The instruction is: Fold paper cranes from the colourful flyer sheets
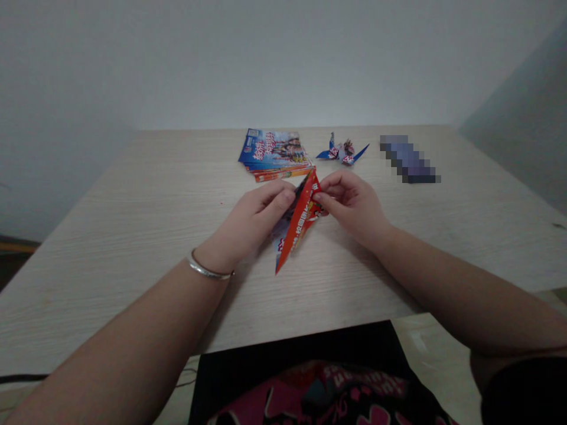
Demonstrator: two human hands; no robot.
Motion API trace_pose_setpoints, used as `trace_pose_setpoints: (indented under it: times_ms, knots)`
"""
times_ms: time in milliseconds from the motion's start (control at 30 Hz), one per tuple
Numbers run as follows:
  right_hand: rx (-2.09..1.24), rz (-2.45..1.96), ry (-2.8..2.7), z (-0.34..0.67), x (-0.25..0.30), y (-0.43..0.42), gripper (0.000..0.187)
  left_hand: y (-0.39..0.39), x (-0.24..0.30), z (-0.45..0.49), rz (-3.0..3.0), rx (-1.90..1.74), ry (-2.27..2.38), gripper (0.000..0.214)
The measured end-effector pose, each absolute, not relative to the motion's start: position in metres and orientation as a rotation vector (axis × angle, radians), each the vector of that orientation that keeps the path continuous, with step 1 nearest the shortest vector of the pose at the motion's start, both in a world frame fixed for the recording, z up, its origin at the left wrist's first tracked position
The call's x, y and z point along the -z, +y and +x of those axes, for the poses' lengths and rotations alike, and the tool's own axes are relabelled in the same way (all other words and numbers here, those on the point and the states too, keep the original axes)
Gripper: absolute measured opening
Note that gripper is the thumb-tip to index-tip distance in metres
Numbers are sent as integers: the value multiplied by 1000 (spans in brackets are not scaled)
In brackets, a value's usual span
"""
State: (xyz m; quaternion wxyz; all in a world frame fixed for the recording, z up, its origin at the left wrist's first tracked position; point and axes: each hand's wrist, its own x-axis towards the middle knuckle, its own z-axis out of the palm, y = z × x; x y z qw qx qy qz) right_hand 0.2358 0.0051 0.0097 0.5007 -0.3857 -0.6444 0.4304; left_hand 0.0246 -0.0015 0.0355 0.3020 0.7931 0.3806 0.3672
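Observation:
Between my two hands is a partly folded sheet of printed paper, red on the side facing me, its long point angled down toward me. My left hand pinches its left side, thumb on top. On the right side, the thumb and fingers of my right hand grip the red layer near the upper edge. Just beyond them lies a fanned stack of printed leaflets, blue and orange. Right of the stack sits a folded paper crane with blue pointed ends.
A pixelated dark flat object lies at the back right of the pale wooden table. A wall rises behind the table. Close to my body is a black flat surface with patterned cloth on it.

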Motion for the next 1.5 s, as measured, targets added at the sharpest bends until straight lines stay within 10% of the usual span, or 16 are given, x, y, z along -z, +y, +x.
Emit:
trace_pose_setpoints:
  times_ms: [500,933,1500]
  knots:
    - [-1009,-841,-1572,232,-7,11,15,-2,-33,30,2428,-1158,1184,10]
    - [108,-666,-1989,248,-25,7,8,-3,-32,31,2486,-1573,872,7]
    - [92,-679,-1932,258,-20,12,2,5,-23,24,2503,-1645,859,7]
